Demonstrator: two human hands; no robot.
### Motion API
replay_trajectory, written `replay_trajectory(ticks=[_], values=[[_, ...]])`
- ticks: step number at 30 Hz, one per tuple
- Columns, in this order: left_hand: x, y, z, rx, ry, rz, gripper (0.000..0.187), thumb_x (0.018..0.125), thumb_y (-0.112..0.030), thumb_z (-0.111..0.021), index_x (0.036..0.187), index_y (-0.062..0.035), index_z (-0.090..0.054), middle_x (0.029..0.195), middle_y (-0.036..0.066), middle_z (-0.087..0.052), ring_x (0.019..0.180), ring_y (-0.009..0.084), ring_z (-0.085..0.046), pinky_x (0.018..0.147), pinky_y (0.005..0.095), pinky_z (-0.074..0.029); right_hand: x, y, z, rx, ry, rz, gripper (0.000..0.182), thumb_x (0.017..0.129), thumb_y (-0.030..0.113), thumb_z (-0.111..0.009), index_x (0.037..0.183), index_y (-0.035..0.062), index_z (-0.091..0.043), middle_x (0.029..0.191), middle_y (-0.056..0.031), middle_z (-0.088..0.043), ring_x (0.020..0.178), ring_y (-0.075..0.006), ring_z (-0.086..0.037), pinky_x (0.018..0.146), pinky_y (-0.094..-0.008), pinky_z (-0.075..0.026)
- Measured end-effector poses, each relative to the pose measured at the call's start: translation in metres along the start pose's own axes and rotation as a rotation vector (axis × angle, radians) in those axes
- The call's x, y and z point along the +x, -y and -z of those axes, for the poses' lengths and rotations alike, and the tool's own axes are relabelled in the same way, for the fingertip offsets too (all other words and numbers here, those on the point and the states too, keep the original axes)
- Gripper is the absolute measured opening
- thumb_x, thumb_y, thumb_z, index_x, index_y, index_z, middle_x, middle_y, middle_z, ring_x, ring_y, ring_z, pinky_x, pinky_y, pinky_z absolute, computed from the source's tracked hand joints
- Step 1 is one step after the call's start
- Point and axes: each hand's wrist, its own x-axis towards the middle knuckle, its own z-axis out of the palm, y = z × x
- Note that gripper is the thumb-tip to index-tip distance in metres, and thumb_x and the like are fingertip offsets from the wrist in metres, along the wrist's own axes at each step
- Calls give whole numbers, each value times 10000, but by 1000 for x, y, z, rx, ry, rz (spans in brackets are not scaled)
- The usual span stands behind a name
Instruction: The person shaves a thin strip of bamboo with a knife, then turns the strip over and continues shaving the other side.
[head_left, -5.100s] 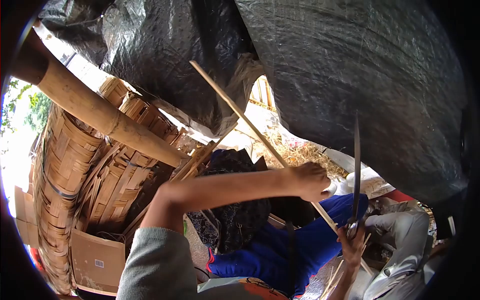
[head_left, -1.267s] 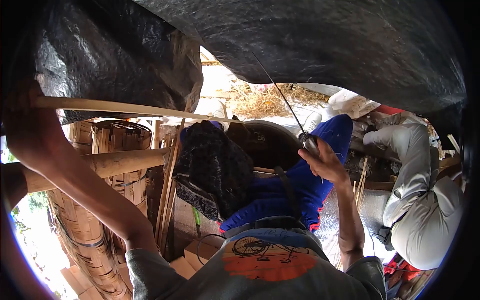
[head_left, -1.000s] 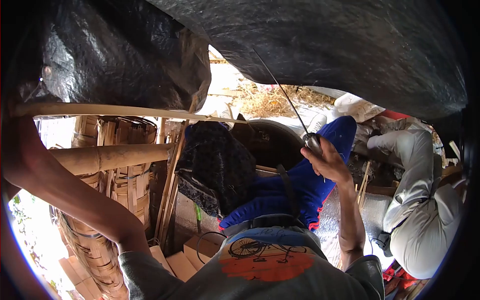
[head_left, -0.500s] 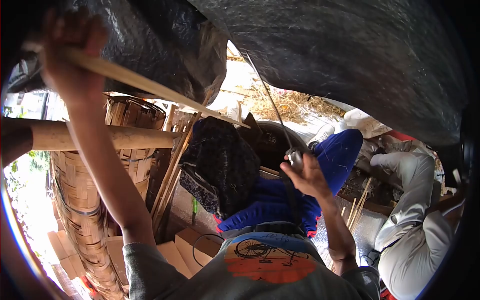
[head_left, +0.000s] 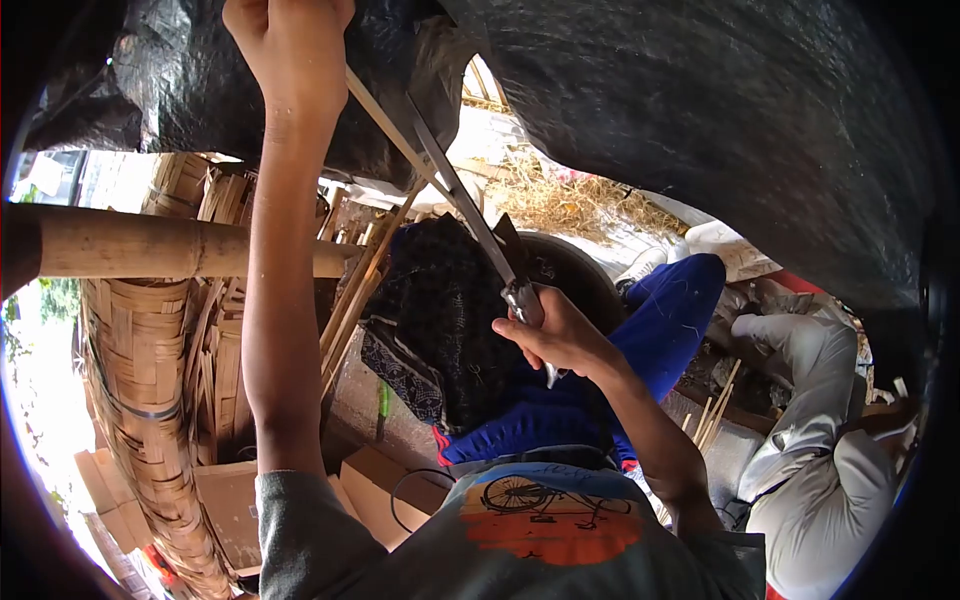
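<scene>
One arm, the left (head_left: 283, 290), rises almost straight to the left of the black patterned cloth (head_left: 440, 310). The left hand (head_left: 293, 45), higher than the cloth and partly cut off, is curled closed round the upper end of a pale wooden strip (head_left: 398, 132). That strip slants down rightward toward the cloth's top. A knife (head_left: 472, 212) crosses it there; whether the blade touches, I cannot tell. At the cloth's right edge, the right hand (head_left: 557, 335) wraps the knife's handle, thumb pointing left, forearm (head_left: 655, 425) angled down to the right.

Left fingers (head_left: 243, 18) partly cropped by top edge.
</scene>
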Motion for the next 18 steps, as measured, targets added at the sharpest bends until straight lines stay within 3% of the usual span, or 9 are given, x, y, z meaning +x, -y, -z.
replay_trajectory(ticks=[6, 8, 9, 11, 12, 14, 16, 18], values=[[6, 24, 16, -60, -201, 23, 358, 903, -228, -511, 576, -163, -380, 487, -61, -313, 407, 40, -258, 394, 238, -173, 7, 6, 4, -92, 23, -81, 246, 848, 177, -613, 733, 39, -446, 499, -8, -475, 357, -84, -458, 334, -242, -361], [18, 55, 40, -961, -248, 497, 358, 902, -228, -511, 575, -161, -383, 483, -61, -315, 402, 44, -256, 396, 237, -170, 8, 7, 4, -103, 5, -120, 229, 844, 165, -607, 742, 39, -445, 496, -9, -471, 355, -83, -453, 334, -244, -362], [14, 47, 35, -968, -250, 501, 358, 902, -228, -511, 575, -161, -383, 483, -61, -315, 402, 44, -256, 396, 237, -170, 6, 9, 4, -88, -37, -103, 197, 836, 153, -600, 767, 35, -457, 512, -16, -477, 354, -84, -449, 330, -246, -358], [5, 16, 12, -1369, 70, 579, 386, 905, -247, -513, 555, -159, -377, 468, -58, -311, 398, 47, -252, 397, 237, -171, 3, 23, 3, -77, -83, -86, 169, 828, 142, -592, 792, 32, -470, 528, -22, -483, 353, -84, -446, 325, -249, -354], [5, 13, 2, -1372, 66, 581, 386, 905, -247, -513, 555, -159, -377, 468, -58, -311, 398, 47, -252, 397, 237, -171, -1, 39, 2, -112, -175, -23, 143, 822, 132, -585, 812, 31, -484, 556, -25, -492, 387, -83, -462, 349, -251, -366], [2, 11, -9, -89, -161, 16, 425, 907, -274, -519, 529, -157, -362, 456, -52, -303, 398, 50, -250, 397, 238, -172, -2, 54, 10, -274, -340, 185, 116, 814, 92, -580, 895, 31, -523, 640, -23, -517, 508, -80, -501, 439, -257, -400], [4, 11, -4, -88, -156, 23, 449, 907, -296, -523, 514, -151, -361, 447, -45, -309, 397, 51, -252, 394, 240, -172, -4, 83, 16, -186, -348, 212, 99, 805, 51, -579, 886, 29, -525, 651, -10, -520, 566, -77, -503, 494, -254, -409], [2, 4, -2, -103, -47, -9, 447, 909, -297, -520, 518, -146, -365, 449, -44, -317, 394, 53, -253, 392, 240, -170, -5, 82, 12, -81, -322, 261, 122, 796, 18, -572, 901, 36, -513, 647, -17, -512, 492, -85, -485, 432, -263, -394]])
